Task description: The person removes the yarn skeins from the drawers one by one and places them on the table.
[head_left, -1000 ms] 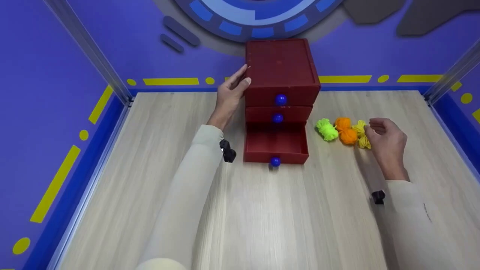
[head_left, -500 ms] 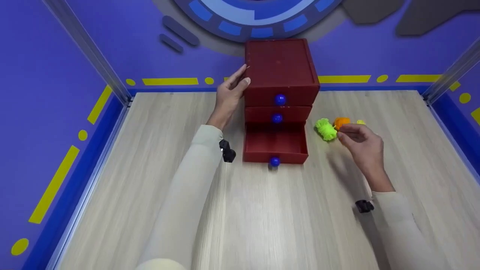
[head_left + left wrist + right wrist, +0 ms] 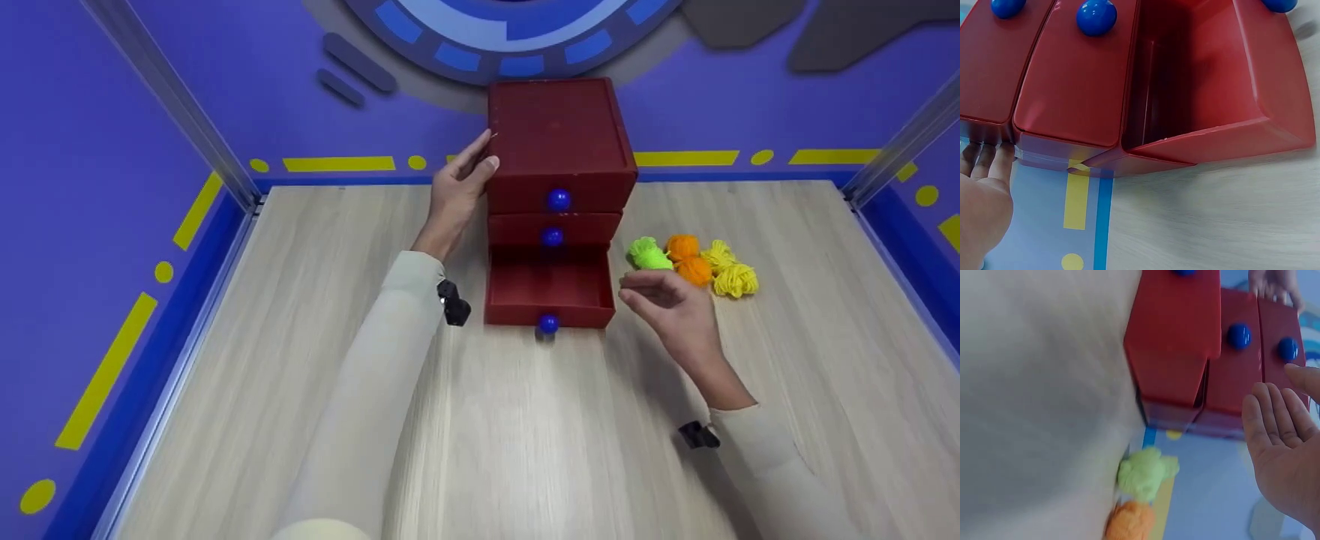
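A dark red chest of drawers [image 3: 555, 127] with blue ball knobs stands at the back of the table. Its bottom drawer [image 3: 550, 315] is pulled out, and the inside that shows holds nothing. My left hand [image 3: 454, 199] rests with extended fingers against the chest's upper left side, as the left wrist view also shows. To the right of the drawer, my right hand [image 3: 675, 315] hovers with nothing in its fingers, which are slightly bent. Just behind it lie a green yarn bundle [image 3: 649, 253], an orange yarn bundle [image 3: 694, 271] and a yellow yarn bundle [image 3: 735, 280].
The wood-patterned table [image 3: 495, 442] stretches in front of the chest. A blue back wall [image 3: 420, 127] with yellow marks rises right behind the chest, and side walls flank the table.
My right hand has moved left from beside the yellow yarn, past the orange and green bundles, toward the open drawer. The left hand and chest stay put.
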